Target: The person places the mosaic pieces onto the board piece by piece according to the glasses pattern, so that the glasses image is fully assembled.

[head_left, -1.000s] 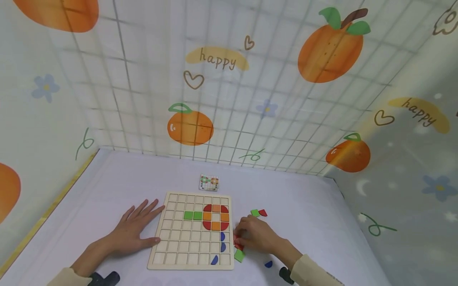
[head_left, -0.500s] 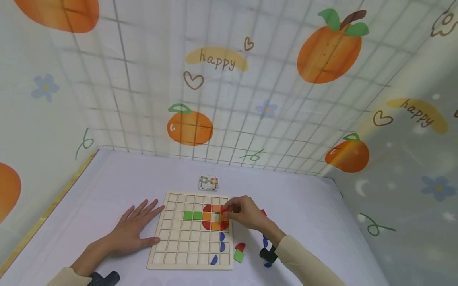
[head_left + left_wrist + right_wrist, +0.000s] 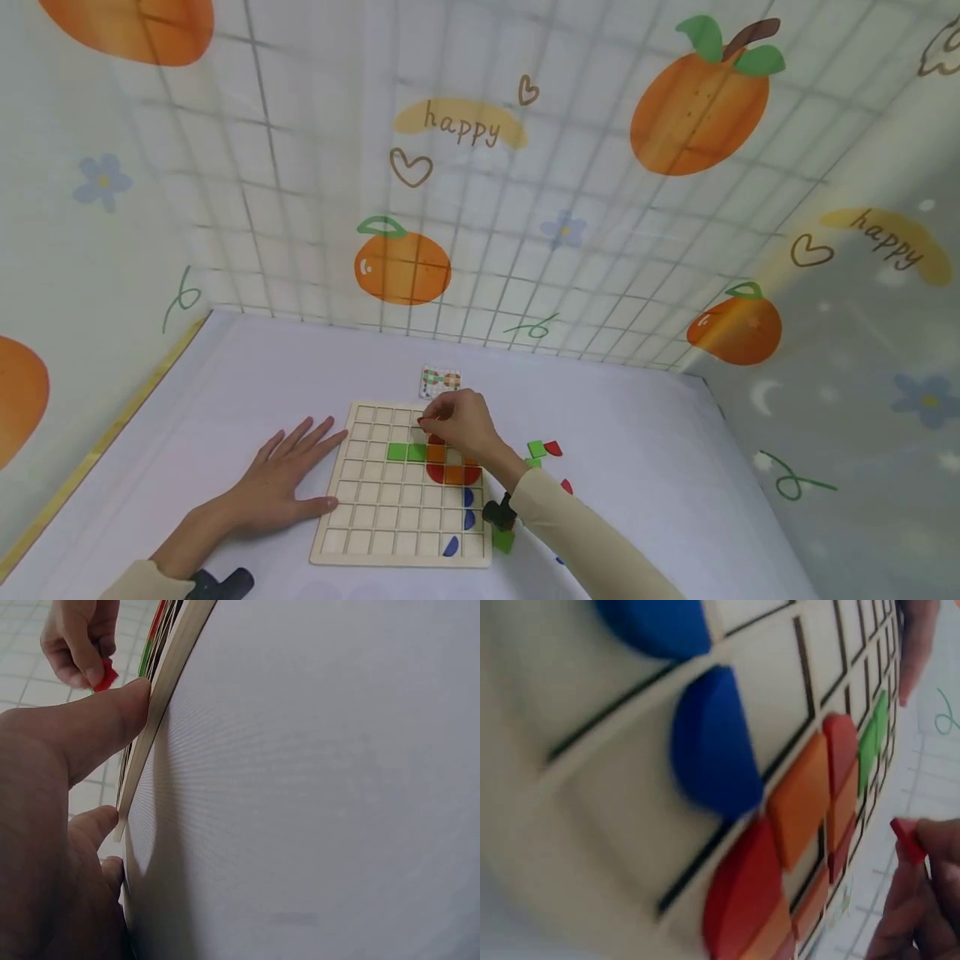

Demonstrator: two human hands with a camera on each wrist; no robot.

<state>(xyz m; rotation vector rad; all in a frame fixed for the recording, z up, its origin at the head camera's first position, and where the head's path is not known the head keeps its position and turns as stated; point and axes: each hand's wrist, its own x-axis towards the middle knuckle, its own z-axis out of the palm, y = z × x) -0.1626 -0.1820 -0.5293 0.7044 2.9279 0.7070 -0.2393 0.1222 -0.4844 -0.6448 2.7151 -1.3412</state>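
Between thumb and fingertips, my right hand pinches a small red quarter-circle piece, held above the far part of the wooden grid board. My left hand lies spread on the table, its thumb and a fingertip touching the board's left edge. Two green squares sit in cells beside a ring of orange squares and red quarter-circles. The right hand hides part of that ring in the head view. Blue half-circles lie on the board at the near right.
Behind the board lies a small pattern card, partly covered by the right hand. Loose green pieces and a red piece rest to the right. Another green square lies by the board's right edge, near the black wrist camera.
My right hand picked up a red piece right of the board, carried it over the ring's right side, then moved left to the board's far part. My left hand stays put.
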